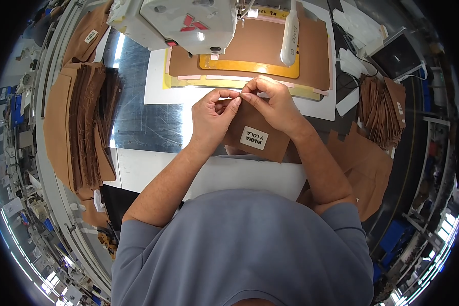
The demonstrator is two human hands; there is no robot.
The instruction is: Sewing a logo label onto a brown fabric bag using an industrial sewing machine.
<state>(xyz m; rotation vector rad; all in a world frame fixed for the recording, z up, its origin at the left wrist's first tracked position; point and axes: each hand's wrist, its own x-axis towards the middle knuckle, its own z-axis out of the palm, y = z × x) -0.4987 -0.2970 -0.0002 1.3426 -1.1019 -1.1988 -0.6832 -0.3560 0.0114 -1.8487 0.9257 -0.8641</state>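
Observation:
A small brown leather-like panel (249,116) with a white printed label (254,137) hangs between my hands, above the near edge of the work surface. The label's print is upside down to me. My left hand (213,115) is closed in a pinch at the panel's upper corner, thumb and forefinger together. My right hand (274,104) pinches the same corner, its thumb lying over the panel. The fingertips of both hands meet there. Whether a thread or other fine thing is between them is too small to tell.
Ahead stands a white sewing machine head (188,25). Beneath and beside it lie a yellow frame (250,67) and a large brown sheet (188,64) on a white board (155,86). Stacked brown pieces (61,127) stand at left, more brown pieces (380,112) at right, near a dark screen (400,56).

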